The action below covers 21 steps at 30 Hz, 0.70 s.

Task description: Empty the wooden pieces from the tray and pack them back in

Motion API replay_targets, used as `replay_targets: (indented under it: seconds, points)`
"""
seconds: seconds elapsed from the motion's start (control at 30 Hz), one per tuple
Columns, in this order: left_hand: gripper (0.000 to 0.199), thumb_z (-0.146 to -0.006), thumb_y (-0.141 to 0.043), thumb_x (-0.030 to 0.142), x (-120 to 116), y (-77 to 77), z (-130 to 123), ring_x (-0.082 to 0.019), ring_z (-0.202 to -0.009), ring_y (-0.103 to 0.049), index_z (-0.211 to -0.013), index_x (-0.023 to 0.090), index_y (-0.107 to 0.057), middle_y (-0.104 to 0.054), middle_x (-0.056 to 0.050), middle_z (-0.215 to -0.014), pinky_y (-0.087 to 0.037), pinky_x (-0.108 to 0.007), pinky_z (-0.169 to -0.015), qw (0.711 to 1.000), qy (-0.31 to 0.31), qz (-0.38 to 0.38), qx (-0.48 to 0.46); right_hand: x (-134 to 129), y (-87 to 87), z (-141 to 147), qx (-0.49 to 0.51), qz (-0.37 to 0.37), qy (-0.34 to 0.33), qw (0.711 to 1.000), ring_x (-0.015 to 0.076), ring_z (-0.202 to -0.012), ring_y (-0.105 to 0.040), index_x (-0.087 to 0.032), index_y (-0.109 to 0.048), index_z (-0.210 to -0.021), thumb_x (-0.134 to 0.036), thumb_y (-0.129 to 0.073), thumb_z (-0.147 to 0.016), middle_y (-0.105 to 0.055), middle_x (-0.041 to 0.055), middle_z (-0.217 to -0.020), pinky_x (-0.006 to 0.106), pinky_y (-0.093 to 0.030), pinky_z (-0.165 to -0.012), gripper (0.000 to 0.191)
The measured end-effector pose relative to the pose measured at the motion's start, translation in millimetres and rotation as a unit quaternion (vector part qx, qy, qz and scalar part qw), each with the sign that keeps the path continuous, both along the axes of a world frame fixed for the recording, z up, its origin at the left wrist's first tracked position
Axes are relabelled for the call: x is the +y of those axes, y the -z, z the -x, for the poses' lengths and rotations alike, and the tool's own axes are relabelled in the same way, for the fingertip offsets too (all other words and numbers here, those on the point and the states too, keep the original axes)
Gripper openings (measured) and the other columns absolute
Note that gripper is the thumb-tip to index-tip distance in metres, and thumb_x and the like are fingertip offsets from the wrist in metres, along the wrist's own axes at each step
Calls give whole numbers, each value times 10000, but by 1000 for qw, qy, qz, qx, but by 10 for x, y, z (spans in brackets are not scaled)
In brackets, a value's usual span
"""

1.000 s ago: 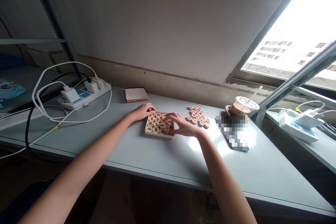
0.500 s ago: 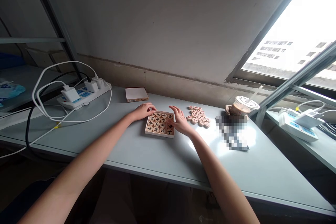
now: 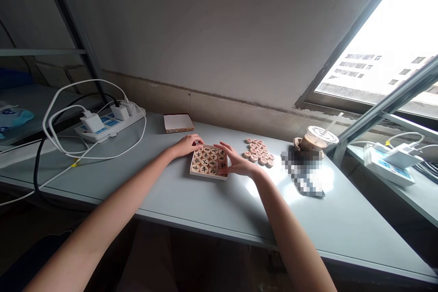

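Many boxed discs [image 3: 204,162] lie between the left hand [image 3: 186,145], curled, grip unclear, and the right hand [image 3: 240,164], fingers spread.

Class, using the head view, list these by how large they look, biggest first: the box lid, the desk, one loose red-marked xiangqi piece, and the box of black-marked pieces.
1. Desk
2. Xiangqi box
3. Box lid; farther back, so its true size is unsure
4. Loose red-marked piece

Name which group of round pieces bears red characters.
The loose group on the table, beyond the right hand; the pieces in the shallow box bear black characters.
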<state>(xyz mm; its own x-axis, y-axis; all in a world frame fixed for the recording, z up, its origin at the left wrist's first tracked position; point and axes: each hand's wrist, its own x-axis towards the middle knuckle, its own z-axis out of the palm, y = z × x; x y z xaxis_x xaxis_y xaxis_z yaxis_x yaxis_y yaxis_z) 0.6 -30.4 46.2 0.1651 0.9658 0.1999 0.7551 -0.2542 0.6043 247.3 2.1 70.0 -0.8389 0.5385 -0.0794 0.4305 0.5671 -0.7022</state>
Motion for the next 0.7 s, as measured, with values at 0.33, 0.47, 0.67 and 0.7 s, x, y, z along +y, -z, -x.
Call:
replay_targets:
  seconds: [0.33,0.47,0.67,0.7]
  points:
    - [300,-805,-466,422,11,14,2,-207,-916,-560,-892,198,-645,-607,-48,-967,-438,-294,-780,1000,-2,-3,-1,103,41,-39,-16,-239,183,954,253,-1290,-294,-251,-407,-1306,-241,-447,-850,-360,100,-1384,460,-308,-1008,458]
    - [313,-804,-465,425,40,47,11,-201,-885,-572,-876,186,-653,-614,-54,-950,-445,-290,-759,1000,-2,-4,-17,285,224,-158,-121,-384,276,873,285,-1327,-212,-144,-454,-1283,-253,-412,-867,-332,151,-1411,527,-142,-1054,432]
    - [356,-793,-470,463,28,23,-1,-206,-889,-576,-879,177,-664,-609,-64,-966,-451,-289,-762,999,-10,2,-33,398,305,-296,-242,-355,269,862,263,-1315,-231,-207,-557,-1184,-301,-367,-884,-344,72,-1422,522,-112,-1046,367]
    - [367,-792,-467,467,23,15,1,-203,-877,-578,-888,176,-668,-605,-67,-972,-452,-289,-759,999,-15,2,-28,385,268,-304,-240,-357,270,862,261,-1300,-252,-217,-538,-1206,-299,-385,-875,-355,67,-1415,511,-127,-1041,374]
